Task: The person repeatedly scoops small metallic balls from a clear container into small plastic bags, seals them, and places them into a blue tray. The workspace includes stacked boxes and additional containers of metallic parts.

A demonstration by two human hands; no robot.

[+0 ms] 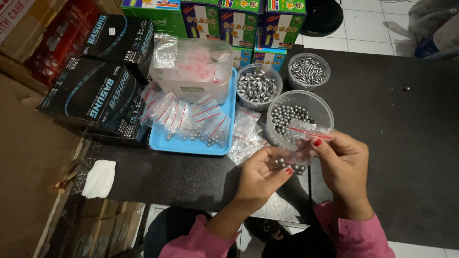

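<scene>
Pinching a small clear zip bag with a red seal strip (300, 145), weighted by round grey metal balls, the left hand (260, 174) supports its bottom while the right hand (342, 162) grips the top. Keeping the mouth upright should prevent spills. Just beyond the bag stands a clear round plastic tub of balls (299, 114); left of it, a blue tray (191, 143) of filled bags.

We cannot see where the small clear zip bag of steel balls (297, 152) ends, blurred between the fingers. The clear round plastic tub (300, 114) hides partly behind it. Both pink sleeves (356, 236) are cut off at the bottom edge.
</scene>
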